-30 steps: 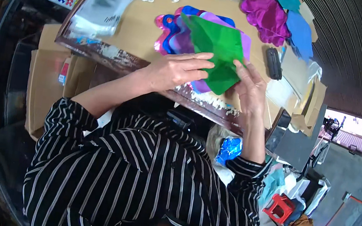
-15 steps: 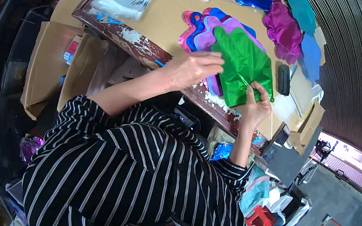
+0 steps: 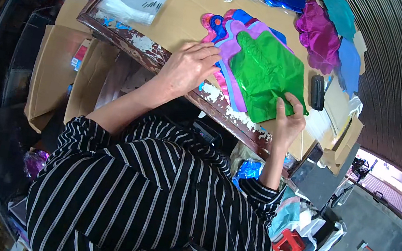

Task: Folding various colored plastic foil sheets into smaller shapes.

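Right hand [image 3: 291,122] is pinching green foil [image 3: 270,68], which tugging could crease; left hand [image 3: 188,68] is resting left of it, grip unclear.

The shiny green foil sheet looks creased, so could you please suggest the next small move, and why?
I'd probably smooth the shiny green foil sheet with the left hand, which is off it: creases show across it, and the right hand touches its near side.

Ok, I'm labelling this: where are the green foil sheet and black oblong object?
Green foil sheet [image 3: 271,73]: head view, middle of its crinkled face.
Black oblong object [image 3: 317,92]: head view, middle of its top.
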Available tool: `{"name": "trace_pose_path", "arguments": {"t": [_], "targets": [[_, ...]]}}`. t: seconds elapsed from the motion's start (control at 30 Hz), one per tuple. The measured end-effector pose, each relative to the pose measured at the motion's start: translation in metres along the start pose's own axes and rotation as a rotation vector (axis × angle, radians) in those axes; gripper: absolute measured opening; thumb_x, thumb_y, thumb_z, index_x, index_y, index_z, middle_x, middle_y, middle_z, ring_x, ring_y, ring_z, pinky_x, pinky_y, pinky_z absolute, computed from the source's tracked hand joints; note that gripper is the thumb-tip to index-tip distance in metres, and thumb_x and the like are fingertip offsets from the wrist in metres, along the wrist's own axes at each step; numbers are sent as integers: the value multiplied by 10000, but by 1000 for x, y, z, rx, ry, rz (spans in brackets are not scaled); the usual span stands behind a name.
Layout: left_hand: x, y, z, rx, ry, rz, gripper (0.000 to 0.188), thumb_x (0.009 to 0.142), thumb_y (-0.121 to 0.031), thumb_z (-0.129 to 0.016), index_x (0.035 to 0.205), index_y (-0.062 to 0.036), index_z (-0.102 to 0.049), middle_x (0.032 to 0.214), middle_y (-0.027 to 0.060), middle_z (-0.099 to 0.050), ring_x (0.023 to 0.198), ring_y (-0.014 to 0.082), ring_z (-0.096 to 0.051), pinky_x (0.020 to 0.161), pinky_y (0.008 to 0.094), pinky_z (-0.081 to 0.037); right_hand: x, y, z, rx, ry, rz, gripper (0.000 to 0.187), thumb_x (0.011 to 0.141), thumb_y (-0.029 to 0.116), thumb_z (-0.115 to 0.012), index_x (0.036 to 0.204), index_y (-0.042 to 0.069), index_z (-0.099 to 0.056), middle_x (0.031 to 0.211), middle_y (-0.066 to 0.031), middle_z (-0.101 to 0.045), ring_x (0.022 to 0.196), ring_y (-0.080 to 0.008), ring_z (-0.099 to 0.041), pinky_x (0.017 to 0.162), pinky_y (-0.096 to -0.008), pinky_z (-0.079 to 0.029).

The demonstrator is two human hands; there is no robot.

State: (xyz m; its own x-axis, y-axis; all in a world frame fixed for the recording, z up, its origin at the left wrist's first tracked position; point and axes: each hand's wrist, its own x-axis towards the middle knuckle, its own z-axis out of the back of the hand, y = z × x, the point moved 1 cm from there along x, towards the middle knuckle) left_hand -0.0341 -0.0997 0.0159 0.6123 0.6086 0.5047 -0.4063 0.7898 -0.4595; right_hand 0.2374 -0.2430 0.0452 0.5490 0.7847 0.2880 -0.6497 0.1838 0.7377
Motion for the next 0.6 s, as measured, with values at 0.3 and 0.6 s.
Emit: {"name": "trace_pose_path", "arguments": {"t": [0.3,0.6], "targets": [[3,3,11,-5,42,33,280,868,-166,-768,1094,-5,-733,1186,140,-723,1145,308,-680,1016,437,-507,-1,63,15,-859,-66,203,424,854,250,-822,1186,15,-702,1351,-230,-627,1169,-385,-641,1006,-468,-495],[47,5,28,-102,228,62,317,868,-162,-770,1151,-22,-737,1185,149,-731,1127,342,-685,981,449,-538,23,44,8,-309,284,433,364,827,172,-827,1133,10,-714,1239,-187,-686,1030,-354,-684,872,-444,-543]]}}
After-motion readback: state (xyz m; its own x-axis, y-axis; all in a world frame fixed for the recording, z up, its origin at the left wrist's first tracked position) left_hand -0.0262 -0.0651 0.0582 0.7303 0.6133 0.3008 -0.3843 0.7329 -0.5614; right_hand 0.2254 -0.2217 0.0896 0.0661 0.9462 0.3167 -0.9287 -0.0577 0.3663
